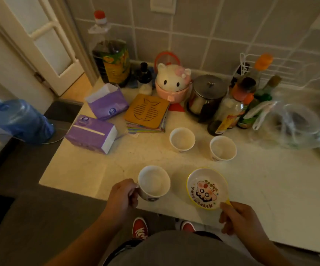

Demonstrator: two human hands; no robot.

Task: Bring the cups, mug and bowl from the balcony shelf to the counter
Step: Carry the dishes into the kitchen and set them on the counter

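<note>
Nearest, a grey lap (184, 250) and two red shoes (140, 228) on a dark floor. Just beyond, left hand (123, 198) curled shut around the handle of a white mug (153, 183), fingers wrapped tight. Mug upright, near the counter's (90, 166) front edge; resting on it or just lifted, hard to say. Right hand (240, 219) closed in a pinch on the yellow rim of a small bowl (206, 189), cartoon print inside, mouth up. Bowl just beside the mug, apart from it, also at the front edge.

Farther back, two white cups (182, 139) (222, 147) upright on the counter, side by side, not touching, apparently empty. Behind them, a stack of mats (147, 113) with a fish-bone cutout on top. Left of that, two purple tissue packs (92, 132) (107, 102). Against the tiled wall, a large oil bottle (113, 60) with red cap, a cat-faced pot (172, 82), a steel jar (207, 95) with lid, a cluster of sauce bottles (239, 100). Far right, a clear bag (291, 123), contents blurred. Off the counter at left, a blue water jug (21, 120).
</note>
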